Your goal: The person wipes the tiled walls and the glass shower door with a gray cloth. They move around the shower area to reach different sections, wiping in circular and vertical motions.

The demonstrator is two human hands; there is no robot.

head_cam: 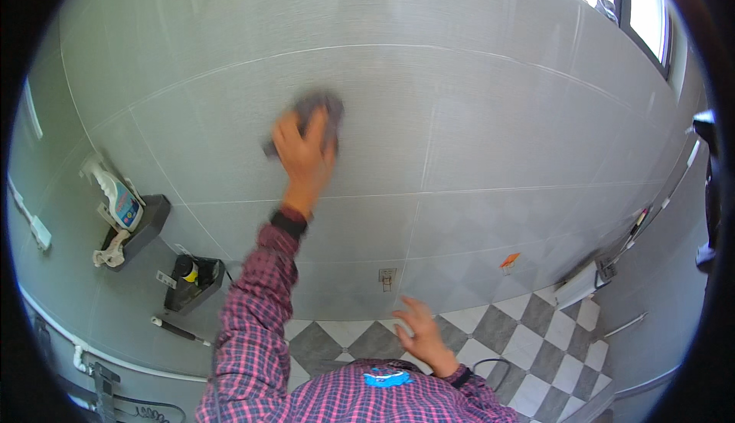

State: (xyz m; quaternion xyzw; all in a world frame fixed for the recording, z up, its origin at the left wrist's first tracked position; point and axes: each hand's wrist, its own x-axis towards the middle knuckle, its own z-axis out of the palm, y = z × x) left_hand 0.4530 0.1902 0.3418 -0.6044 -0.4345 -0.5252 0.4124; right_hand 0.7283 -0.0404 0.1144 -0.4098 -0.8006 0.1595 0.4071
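Note:
My left hand is raised to the grey tiled wall and presses a bunched dark grey cloth against it. Hand and cloth are a little blurred. Lower down, my right hand hangs in front of my body with its fingers apart and nothing in them. Both arms wear plaid sleeves with dark bands at the wrists.
Two dark corner shelves at left hold a spray bottle, a pale crumpled item and a black jar. A wall outlet, a window and a checkered floor are in view.

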